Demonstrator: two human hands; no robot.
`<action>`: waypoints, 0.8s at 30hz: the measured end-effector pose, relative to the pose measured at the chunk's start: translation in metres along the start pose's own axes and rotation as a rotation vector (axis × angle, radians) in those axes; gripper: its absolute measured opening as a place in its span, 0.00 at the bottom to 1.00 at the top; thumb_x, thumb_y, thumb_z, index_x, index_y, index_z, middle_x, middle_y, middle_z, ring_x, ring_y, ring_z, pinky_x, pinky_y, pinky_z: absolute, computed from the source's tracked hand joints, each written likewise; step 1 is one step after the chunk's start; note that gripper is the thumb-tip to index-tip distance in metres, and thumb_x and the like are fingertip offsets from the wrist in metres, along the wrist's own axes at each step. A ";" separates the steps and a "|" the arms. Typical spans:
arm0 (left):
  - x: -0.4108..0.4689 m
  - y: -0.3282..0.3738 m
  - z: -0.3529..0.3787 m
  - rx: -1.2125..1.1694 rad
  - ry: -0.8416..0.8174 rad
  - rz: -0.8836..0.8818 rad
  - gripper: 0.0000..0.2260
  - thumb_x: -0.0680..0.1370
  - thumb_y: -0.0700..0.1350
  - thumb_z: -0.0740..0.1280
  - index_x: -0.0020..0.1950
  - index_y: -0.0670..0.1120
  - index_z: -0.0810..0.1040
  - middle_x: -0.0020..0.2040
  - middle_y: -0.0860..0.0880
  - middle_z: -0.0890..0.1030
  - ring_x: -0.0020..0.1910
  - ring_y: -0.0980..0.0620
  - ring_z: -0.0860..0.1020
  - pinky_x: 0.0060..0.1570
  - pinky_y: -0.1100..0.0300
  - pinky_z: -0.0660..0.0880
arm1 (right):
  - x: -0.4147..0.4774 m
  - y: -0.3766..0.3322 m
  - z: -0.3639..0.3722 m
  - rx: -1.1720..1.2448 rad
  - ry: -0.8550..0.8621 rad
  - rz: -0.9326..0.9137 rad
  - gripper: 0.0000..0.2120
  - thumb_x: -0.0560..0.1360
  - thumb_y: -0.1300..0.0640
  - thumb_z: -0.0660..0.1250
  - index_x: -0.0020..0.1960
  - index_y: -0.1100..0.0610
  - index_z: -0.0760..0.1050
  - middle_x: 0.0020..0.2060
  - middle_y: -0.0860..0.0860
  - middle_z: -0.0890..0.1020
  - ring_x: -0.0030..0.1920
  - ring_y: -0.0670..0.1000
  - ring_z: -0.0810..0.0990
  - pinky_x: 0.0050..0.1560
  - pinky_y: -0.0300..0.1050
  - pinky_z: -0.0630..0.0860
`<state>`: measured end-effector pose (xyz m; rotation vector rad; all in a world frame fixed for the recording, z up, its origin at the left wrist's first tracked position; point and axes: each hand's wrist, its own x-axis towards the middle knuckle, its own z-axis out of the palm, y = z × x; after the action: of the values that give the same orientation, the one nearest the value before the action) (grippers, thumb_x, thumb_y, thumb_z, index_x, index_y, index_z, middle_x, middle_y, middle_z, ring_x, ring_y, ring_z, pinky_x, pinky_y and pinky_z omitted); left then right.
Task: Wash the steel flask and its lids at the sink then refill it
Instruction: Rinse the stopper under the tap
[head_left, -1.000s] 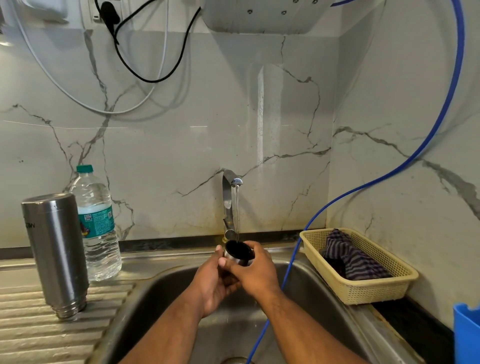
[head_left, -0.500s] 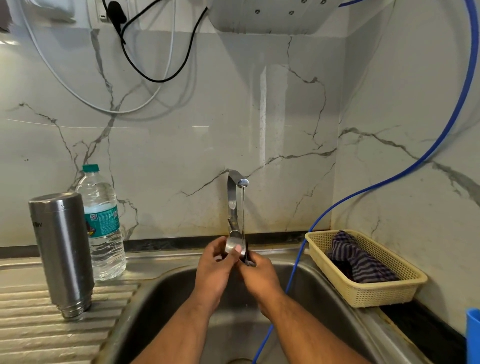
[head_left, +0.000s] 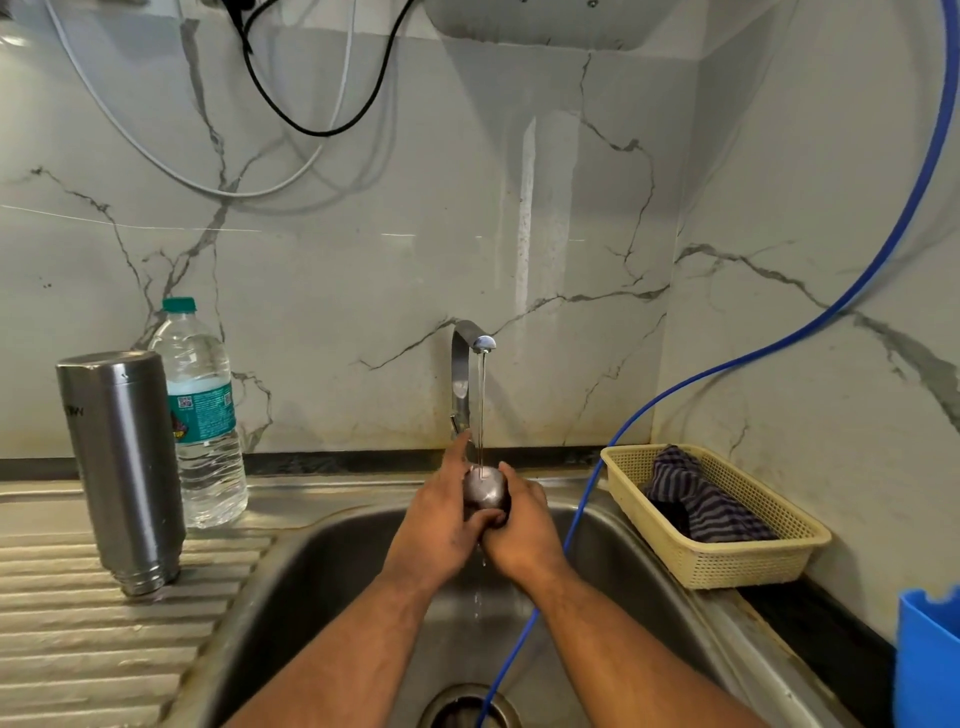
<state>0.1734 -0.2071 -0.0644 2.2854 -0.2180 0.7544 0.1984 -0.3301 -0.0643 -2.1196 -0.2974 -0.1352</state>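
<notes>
Closely, fingers (head_left: 521, 487) around steel lid (head_left: 485, 489)

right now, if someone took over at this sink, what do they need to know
Left hand: holds the lid from the left, thumb across it.
Right hand: grips the lid from the right.
The lid is over the sink, under the running tap.
The flask stands mouth down on the drainboard, beside a water bottle.
Done: flask likely rinsed, though that cannot be confirmed.
Left: finish this lid, wash any other lid (none in view), shut the tap, refill the flask.
</notes>
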 end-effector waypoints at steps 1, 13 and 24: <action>0.000 0.001 -0.002 -0.038 0.016 -0.043 0.42 0.74 0.51 0.77 0.81 0.58 0.55 0.66 0.52 0.79 0.64 0.55 0.78 0.68 0.55 0.75 | -0.001 0.000 0.000 -0.007 0.006 -0.019 0.37 0.75 0.62 0.73 0.80 0.49 0.63 0.73 0.50 0.66 0.68 0.53 0.74 0.70 0.47 0.74; -0.004 0.034 -0.022 0.149 0.106 -0.067 0.16 0.76 0.61 0.71 0.61 0.58 0.76 0.56 0.58 0.77 0.54 0.59 0.76 0.57 0.60 0.76 | -0.016 -0.020 -0.017 0.034 0.038 -0.174 0.16 0.75 0.56 0.74 0.62 0.50 0.77 0.50 0.45 0.82 0.51 0.46 0.82 0.52 0.44 0.81; -0.048 0.042 -0.106 0.232 -0.254 -0.191 0.18 0.80 0.56 0.68 0.69 0.55 0.74 0.60 0.54 0.81 0.56 0.55 0.79 0.60 0.51 0.78 | -0.041 -0.043 -0.007 -0.322 -0.208 -0.215 0.20 0.64 0.42 0.80 0.53 0.44 0.79 0.50 0.45 0.81 0.50 0.47 0.79 0.54 0.48 0.79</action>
<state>0.0705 -0.1694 -0.0064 2.5776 -0.0266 0.4077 0.1477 -0.3209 -0.0345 -2.4208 -0.6651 -0.0924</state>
